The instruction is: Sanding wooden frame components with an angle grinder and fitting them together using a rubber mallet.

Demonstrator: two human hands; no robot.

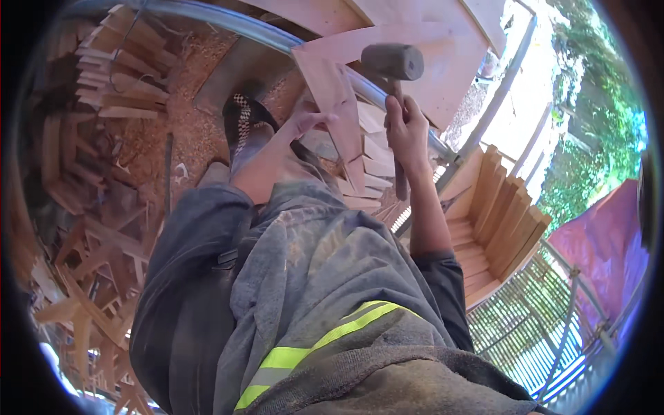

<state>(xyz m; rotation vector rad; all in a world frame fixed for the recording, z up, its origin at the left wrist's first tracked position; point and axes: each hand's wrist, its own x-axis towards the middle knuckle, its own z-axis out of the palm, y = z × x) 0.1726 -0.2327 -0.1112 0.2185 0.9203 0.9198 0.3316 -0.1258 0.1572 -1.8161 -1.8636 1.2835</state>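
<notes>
My right hand [407,131] is wrapped around the handle of a mallet [392,61], whose dark, blocky head is raised above a pale wooden worktop. The lower end of the handle sticks out below my fist. With my left hand [308,123] I grip the edge of a pale, flat wooden piece [344,124], which slants down toward me; some of my fingers are hidden. Its upper end meets a curved wooden piece [377,36] lying on the worktop, and whether the two are joined I cannot tell. The mallet does not appear to touch the wood.
A metal pipe [228,21] runs across the front of the worktop [443,76]. Cut wooden pieces are piled at the left [128,62] and lower left [90,304]. Sawdust covers the floor [197,90]. Stacked thick boards [501,214] stand at right, near a slatted fence [512,325] and a tarp [602,249].
</notes>
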